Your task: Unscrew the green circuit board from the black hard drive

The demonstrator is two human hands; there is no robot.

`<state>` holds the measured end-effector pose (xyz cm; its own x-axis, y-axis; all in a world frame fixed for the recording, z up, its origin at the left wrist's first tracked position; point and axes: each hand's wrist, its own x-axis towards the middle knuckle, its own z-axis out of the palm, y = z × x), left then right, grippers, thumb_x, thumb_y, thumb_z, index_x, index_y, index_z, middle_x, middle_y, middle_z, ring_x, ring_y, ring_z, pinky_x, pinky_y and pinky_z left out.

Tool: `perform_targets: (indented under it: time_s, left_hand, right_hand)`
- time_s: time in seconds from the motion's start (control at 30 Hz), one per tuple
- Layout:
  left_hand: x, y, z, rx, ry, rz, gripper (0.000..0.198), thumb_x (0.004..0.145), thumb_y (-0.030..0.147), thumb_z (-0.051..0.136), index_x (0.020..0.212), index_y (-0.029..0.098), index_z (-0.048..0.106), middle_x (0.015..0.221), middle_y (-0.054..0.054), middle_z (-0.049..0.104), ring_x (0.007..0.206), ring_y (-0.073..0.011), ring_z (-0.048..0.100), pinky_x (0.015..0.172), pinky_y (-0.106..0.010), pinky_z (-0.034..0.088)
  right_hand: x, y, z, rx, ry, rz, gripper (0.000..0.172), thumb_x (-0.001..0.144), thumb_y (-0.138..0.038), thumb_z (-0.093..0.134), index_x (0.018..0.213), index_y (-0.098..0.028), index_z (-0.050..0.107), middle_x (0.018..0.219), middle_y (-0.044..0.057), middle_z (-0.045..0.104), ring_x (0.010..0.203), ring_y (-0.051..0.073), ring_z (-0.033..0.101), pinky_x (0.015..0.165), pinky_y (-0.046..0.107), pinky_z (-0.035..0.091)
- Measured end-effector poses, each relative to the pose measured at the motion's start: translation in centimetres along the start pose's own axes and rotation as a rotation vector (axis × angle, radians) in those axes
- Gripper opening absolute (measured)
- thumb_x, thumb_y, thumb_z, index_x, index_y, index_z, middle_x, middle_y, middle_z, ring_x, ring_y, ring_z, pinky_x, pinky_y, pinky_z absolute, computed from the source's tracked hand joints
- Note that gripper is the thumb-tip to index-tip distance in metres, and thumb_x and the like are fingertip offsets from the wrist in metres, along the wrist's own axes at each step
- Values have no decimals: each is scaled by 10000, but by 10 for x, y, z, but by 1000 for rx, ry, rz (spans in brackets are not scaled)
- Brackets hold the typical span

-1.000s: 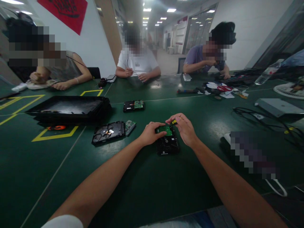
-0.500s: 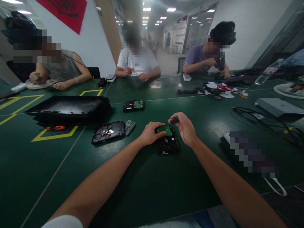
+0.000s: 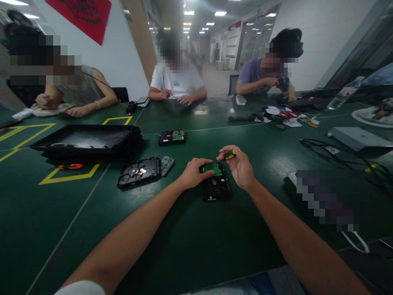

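Several left fingers (image 3: 208,174) spread on hard drive (image 3: 215,191); right fingers (image 3: 226,148) grip tool (image 3: 231,155).

The right hand (image 3: 242,170) has shifted slightly toward three o'clock over the last second, and the small handle (image 3: 229,155) in it has turned: the side facing up looked dark half a second ago and now shows yellow patches. The surroundings have slid slightly toward nine o'clock. At two o'clock, a dark object (image 3: 284,84), hidden a second ago, shows by a co-worker's hand (image 3: 274,81)
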<state>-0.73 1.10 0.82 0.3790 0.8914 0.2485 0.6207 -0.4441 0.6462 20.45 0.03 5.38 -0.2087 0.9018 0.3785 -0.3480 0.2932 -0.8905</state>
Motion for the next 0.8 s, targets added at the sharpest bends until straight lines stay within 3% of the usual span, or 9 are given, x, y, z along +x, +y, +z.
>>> perform_targets:
  time_s: [0.3,0.47,0.63,0.8]
  left_hand:
    - [-1,-1,0,-11,0,1,498,918,446,758,1381,282,676,1310,-57,745,1209,-304,624,1071,-485,483]
    - [-1,1,-1,-16,3,17,490,920,442,756,1377,281,680,1303,-62,747,1209,-303,626,1067,-481,486]
    - [-1,1,-1,-13,-2,5,489,920,440,755,1380,293,679,1318,-59,743,1228,-312,621,1078,-497,478]
    - [-1,1,-2,-8,-9,3,496,920,438,754,1387,292,674,1336,-60,736,1239,-314,615,1081,-501,472]
  right_hand:
    - [-2,-3,-2,-201,19,-19,310,1023,-541,566,1004,-274,723,979,40,662,976,227,629,895,387,516]
    - [-2,-3,0,-114,10,-10,275,1019,-522,579,952,-273,675,989,36,688,994,236,664,936,419,524]
    - [-1,-1,1,-56,9,2,372,1045,-578,463,1005,-286,689,859,21,650,879,225,646,927,433,526]
    - [0,0,-1,-43,-5,6,439,1045,-591,426,1061,-274,729,890,38,658,892,229,639,934,425,515]
